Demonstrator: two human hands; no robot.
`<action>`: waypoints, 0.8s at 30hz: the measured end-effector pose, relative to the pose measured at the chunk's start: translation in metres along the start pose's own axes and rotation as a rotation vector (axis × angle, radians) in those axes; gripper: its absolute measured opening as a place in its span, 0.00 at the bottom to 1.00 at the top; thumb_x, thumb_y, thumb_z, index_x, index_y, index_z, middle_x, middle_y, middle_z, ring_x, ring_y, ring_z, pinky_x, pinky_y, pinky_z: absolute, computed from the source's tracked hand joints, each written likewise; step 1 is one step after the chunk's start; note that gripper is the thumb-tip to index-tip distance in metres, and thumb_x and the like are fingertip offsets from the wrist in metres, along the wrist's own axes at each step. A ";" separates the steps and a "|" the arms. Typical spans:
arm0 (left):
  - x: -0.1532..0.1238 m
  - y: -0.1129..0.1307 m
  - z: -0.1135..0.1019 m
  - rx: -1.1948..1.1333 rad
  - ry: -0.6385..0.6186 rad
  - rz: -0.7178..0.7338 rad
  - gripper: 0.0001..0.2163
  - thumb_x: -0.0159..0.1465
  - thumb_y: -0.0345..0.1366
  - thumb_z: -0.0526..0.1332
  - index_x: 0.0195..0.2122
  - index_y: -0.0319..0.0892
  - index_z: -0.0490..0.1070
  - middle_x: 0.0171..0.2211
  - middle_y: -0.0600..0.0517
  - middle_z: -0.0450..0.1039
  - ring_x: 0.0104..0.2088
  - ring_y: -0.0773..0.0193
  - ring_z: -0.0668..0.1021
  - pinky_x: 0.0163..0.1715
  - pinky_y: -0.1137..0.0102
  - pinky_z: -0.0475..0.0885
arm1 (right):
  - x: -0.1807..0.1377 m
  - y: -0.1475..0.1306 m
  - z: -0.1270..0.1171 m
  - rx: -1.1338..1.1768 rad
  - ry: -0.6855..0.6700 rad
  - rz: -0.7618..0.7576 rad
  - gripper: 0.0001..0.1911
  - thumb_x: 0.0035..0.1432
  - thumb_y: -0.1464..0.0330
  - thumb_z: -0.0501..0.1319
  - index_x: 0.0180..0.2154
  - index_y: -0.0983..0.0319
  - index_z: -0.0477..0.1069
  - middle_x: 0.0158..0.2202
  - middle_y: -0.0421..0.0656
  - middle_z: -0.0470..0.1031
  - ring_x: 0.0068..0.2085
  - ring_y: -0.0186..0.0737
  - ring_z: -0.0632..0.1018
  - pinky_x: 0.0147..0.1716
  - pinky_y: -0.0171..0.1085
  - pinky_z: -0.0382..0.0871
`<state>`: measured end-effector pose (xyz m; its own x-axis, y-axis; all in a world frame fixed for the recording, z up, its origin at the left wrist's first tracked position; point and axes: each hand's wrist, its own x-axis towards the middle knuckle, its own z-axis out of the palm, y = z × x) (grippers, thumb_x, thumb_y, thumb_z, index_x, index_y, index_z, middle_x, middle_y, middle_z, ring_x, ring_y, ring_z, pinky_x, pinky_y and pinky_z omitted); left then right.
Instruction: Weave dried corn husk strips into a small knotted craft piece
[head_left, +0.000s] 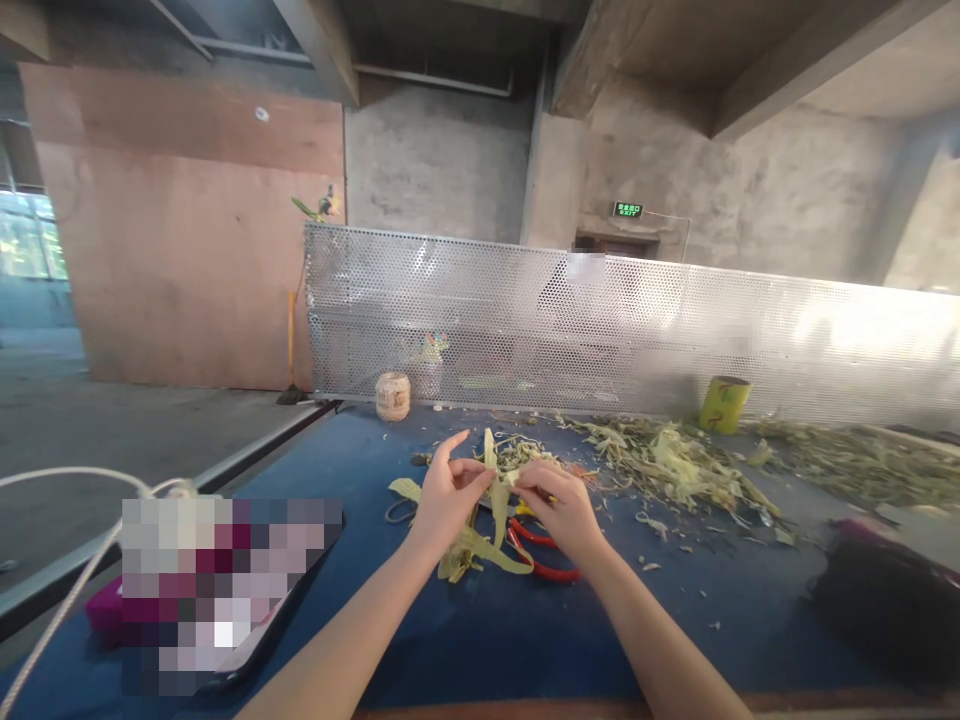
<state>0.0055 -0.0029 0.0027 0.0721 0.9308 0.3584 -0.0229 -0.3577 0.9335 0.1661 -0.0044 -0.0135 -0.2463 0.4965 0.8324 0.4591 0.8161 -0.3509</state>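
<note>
My left hand (448,492) pinches a pale green dried leaf strip (499,500) between thumb and fingertips, with one finger raised. Close on its other side, my right hand (561,500) has its fingertips pressed together on a small pale piece at that strip. More dried leaves (459,560) lie under and beside my left hand. Red curved handles (561,574), apparently of scissors, rest on the blue table below my right hand, partly covered by leaf and hand. A heap of thin dried stems (525,455) sits just behind both hands.
A pile of dried leaves (667,460) spreads to the right on the blue table (465,650). A twine spool (393,397) and a yellow can (724,405) stand near the perforated metal screen (480,300). Left are a blurred-out phone-like object (300,570) and white cord (56,615).
</note>
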 end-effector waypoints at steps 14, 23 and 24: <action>0.000 -0.008 0.000 -0.115 -0.140 -0.023 0.36 0.48 0.37 0.65 0.56 0.38 0.49 0.26 0.53 0.71 0.28 0.65 0.74 0.32 0.68 0.67 | 0.002 0.002 0.008 0.314 0.012 0.398 0.07 0.47 0.66 0.59 0.30 0.60 0.63 0.26 0.40 0.68 0.26 0.33 0.71 0.22 0.31 0.67; 0.005 -0.010 -0.001 -0.219 0.045 -0.092 0.32 0.48 0.38 0.65 0.52 0.36 0.54 0.23 0.56 0.70 0.25 0.69 0.72 0.29 0.71 0.65 | 0.000 -0.004 0.001 0.266 0.031 0.293 0.05 0.47 0.74 0.55 0.29 0.61 0.68 0.30 0.43 0.71 0.30 0.35 0.72 0.25 0.31 0.67; 0.005 -0.011 -0.002 -0.236 0.054 -0.095 0.32 0.48 0.38 0.65 0.52 0.37 0.54 0.23 0.56 0.70 0.25 0.69 0.72 0.29 0.71 0.65 | 0.000 -0.004 0.001 0.269 0.017 0.295 0.06 0.47 0.73 0.56 0.31 0.61 0.68 0.32 0.43 0.71 0.31 0.35 0.72 0.25 0.31 0.67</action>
<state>0.0041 0.0061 -0.0054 0.0321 0.9642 0.2631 -0.2506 -0.2471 0.9360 0.1634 -0.0073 -0.0121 -0.1221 0.7177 0.6855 0.2676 0.6889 -0.6736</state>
